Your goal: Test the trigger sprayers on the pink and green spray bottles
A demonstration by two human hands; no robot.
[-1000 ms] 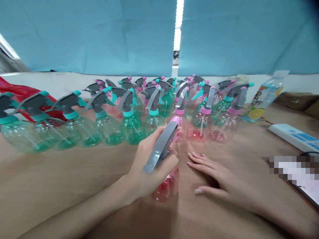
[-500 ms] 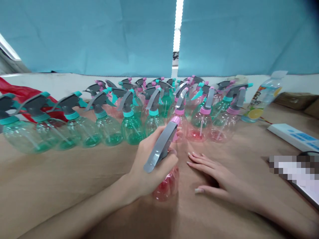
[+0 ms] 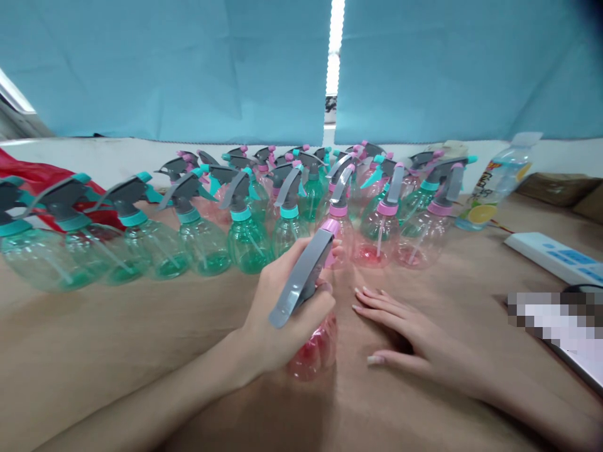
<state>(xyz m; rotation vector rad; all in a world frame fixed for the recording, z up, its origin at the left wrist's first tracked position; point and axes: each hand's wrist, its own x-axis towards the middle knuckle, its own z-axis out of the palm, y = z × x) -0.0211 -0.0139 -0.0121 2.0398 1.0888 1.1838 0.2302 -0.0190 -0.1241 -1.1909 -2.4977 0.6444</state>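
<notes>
My left hand (image 3: 277,314) is wrapped round the neck of a pink spray bottle (image 3: 315,351) that stands on the brown table (image 3: 117,351). Its grey trigger (image 3: 301,279) sticks out towards me over my fingers, and a pink nozzle tip shows at the top. My right hand (image 3: 414,342) lies flat on the table just right of the bottle, fingers stretched out and holding nothing.
Several green spray bottles (image 3: 202,242) and pink spray bottles (image 3: 377,235) stand in rows behind my hands. A red bag (image 3: 28,172) lies far left. A drink bottle (image 3: 494,188), a white power strip (image 3: 551,257) and a blurred item are at the right.
</notes>
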